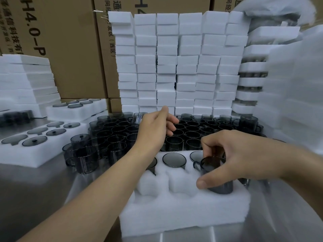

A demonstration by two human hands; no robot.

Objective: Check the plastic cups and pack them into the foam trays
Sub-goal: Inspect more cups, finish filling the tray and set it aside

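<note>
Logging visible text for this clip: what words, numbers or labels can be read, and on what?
"H4.0-P", turned sideways, on the left cardboard box.
"科技有", part of a cut-off line, same box.
"H", cut off, on the middle cardboard box; its small Chinese print is too blurred.
No text on the plastic cups or foam trays.

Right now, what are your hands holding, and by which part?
Right hand grips a smoky plastic cup by its rim and side wall. Left hand: cannot tell.

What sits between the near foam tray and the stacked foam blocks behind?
Rows of loose dark plastic cups standing mouths up, shown in the head view.
</note>
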